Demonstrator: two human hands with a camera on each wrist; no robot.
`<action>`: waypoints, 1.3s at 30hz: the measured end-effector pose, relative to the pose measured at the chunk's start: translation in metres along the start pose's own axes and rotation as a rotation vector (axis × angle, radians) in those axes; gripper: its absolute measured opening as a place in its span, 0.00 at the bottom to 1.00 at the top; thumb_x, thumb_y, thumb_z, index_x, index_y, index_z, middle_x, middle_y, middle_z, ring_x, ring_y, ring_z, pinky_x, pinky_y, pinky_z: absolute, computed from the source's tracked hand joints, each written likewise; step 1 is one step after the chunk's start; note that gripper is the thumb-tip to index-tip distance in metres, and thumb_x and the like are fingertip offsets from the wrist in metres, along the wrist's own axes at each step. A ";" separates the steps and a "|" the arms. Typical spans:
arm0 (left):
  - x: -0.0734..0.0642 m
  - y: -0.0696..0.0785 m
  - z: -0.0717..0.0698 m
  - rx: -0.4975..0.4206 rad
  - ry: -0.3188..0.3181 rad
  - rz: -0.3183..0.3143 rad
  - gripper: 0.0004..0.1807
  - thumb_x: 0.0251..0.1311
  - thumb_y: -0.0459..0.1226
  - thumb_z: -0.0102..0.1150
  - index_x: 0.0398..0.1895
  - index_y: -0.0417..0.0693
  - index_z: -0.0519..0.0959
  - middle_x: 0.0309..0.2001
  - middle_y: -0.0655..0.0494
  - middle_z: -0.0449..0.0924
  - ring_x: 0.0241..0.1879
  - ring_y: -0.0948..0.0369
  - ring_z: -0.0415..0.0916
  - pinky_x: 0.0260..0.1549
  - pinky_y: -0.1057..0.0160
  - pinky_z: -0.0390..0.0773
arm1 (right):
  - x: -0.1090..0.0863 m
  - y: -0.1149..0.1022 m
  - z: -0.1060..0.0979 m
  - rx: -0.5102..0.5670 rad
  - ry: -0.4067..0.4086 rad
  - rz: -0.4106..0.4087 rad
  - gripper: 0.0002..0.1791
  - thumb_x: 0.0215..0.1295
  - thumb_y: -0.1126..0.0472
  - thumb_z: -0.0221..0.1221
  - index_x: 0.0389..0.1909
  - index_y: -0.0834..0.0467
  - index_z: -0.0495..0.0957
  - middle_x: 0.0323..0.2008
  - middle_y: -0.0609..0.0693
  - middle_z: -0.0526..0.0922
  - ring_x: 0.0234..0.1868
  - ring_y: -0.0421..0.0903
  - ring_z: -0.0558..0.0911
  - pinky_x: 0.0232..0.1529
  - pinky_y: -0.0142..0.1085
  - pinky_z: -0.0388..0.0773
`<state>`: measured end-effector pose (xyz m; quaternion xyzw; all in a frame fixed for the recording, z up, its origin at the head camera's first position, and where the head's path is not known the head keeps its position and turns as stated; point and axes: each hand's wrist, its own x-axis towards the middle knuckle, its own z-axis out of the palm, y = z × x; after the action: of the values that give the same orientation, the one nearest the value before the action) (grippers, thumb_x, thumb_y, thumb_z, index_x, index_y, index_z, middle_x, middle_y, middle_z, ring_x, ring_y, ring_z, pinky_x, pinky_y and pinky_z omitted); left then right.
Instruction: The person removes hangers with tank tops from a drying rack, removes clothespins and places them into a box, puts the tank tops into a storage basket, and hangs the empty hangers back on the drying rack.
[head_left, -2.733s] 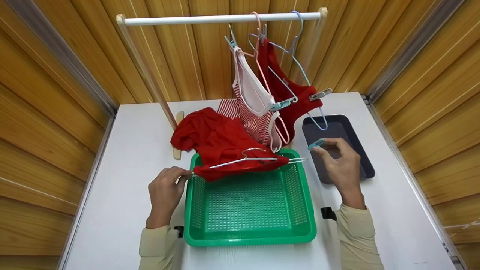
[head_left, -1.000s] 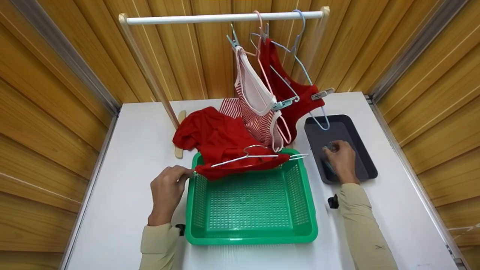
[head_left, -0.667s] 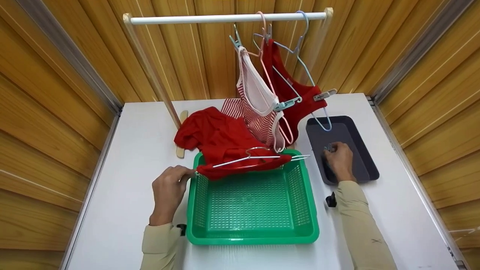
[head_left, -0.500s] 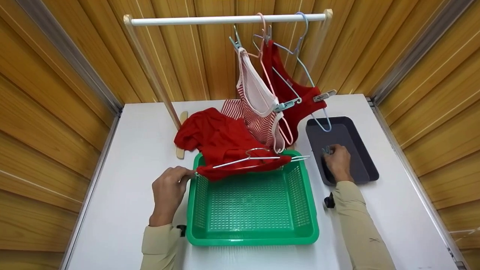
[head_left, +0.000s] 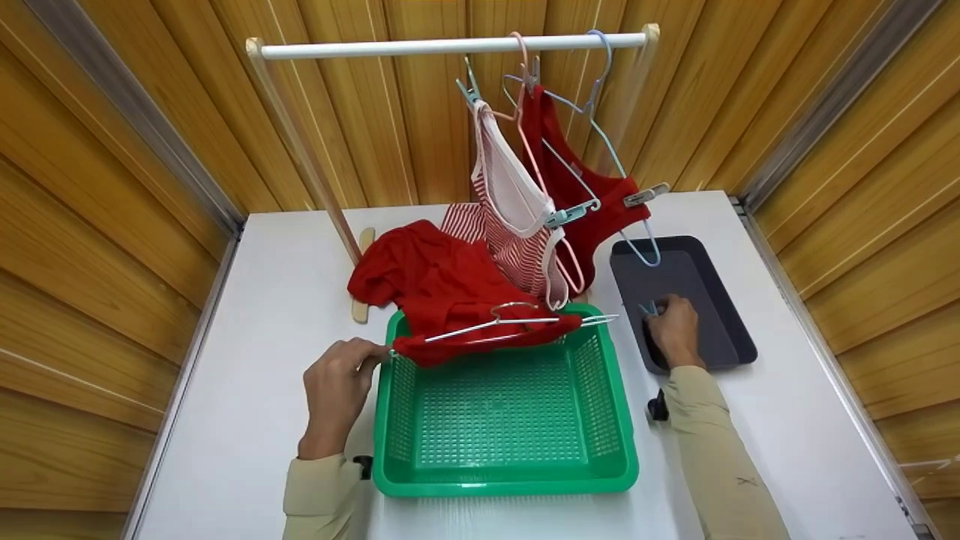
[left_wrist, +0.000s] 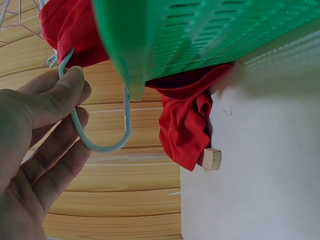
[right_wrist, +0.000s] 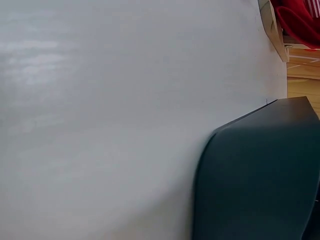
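Observation:
My left hand [head_left: 337,386] pinches the rounded end of a pale blue clothes hanger [left_wrist: 107,147] at the left rim of the green basket [head_left: 506,487]. A red garment [head_left: 442,262] is on that hanger, lying across the basket's far rim and spreading back onto the table. Over the dark grey tray [head_left: 712,300], my right hand [head_left: 677,330] pinches a teal clothespin [head_left: 648,308] between thumb and finger. The right wrist view has only the tray's side [right_wrist: 255,175] and tabletop, with that hand hidden.
Behind the basket stands a rack with a white rail [head_left: 390,49]. A pink hanger [head_left: 523,135] with a striped garment [head_left: 517,255] and a blue hanger [head_left: 611,150] with a red top [head_left: 592,202] hang there, clothespins on both. Wood-look panels [head_left: 90,225] enclose the white table.
My right hand has gone from beside the hanger's right end down over the tray, with the clothespin in its fingers, then slightly left. The left hand keeps its hold on the hanger.

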<state>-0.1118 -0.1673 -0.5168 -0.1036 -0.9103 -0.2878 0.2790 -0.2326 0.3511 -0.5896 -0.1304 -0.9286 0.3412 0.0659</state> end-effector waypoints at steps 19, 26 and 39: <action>-0.001 0.001 0.000 -0.001 0.007 -0.011 0.08 0.56 0.26 0.78 0.34 0.47 0.92 0.31 0.54 0.90 0.31 0.57 0.86 0.34 0.55 0.90 | -0.048 -0.086 -0.025 0.186 0.130 -0.251 0.17 0.69 0.70 0.68 0.55 0.73 0.81 0.50 0.68 0.80 0.52 0.65 0.81 0.55 0.55 0.78; -0.002 -0.001 0.001 -0.005 0.018 -0.008 0.09 0.56 0.24 0.78 0.34 0.47 0.92 0.31 0.55 0.90 0.31 0.58 0.86 0.33 0.56 0.90 | -0.075 -0.109 -0.032 0.202 0.077 -0.388 0.11 0.68 0.70 0.70 0.49 0.68 0.85 0.46 0.61 0.84 0.47 0.60 0.85 0.50 0.46 0.82; 0.000 -0.002 0.001 -0.001 0.028 0.018 0.10 0.55 0.24 0.79 0.34 0.47 0.92 0.31 0.55 0.90 0.30 0.58 0.85 0.32 0.56 0.89 | -0.099 -0.137 -0.034 0.205 0.003 -0.726 0.15 0.62 0.72 0.74 0.49 0.63 0.86 0.46 0.56 0.85 0.48 0.51 0.85 0.51 0.34 0.83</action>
<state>-0.1126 -0.1682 -0.5187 -0.1077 -0.9051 -0.2873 0.2942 -0.1581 0.2430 -0.4778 0.2138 -0.8752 0.3869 0.1967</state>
